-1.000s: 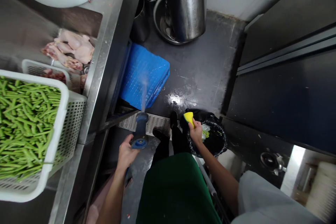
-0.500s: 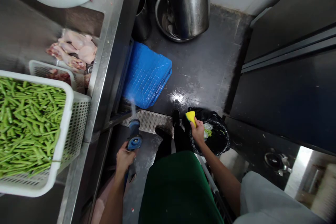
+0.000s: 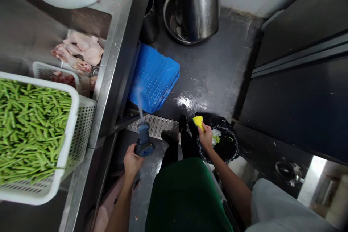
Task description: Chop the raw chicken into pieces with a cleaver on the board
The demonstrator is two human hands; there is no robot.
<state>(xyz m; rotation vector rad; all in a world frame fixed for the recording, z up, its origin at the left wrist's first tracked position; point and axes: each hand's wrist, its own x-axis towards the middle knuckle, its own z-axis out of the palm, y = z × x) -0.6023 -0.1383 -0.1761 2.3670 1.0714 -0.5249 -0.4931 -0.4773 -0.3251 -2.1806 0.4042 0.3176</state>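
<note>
My left hand [image 3: 132,161] is closed round the handle of a blue spray nozzle [image 3: 144,139], low beside the steel counter. A jet of water leaves the nozzle toward the blue crate [image 3: 154,78], which stands on the floor along the counter. In my right hand [image 3: 206,136] is a yellow sponge [image 3: 198,122] with a green side, pinched between fingers and thumb. That hand is over the near left part of a bin lined with a black bag [image 3: 231,145], in which some green scraps lie.
On the left, green beans fill a white basket [image 3: 77,116] by the sink, near raw chicken [image 3: 84,49]. A steel pot [image 3: 199,11] stands in a basin [image 3: 167,18] at the back. A metal drain grate [image 3: 156,126] crosses the floor by my feet.
My left hand has moved slightly right, and the nozzle has turned, with its head lower and further right. Water still sprays toward the crate. My right hand keeps the sponge in nearly the same place.
</note>
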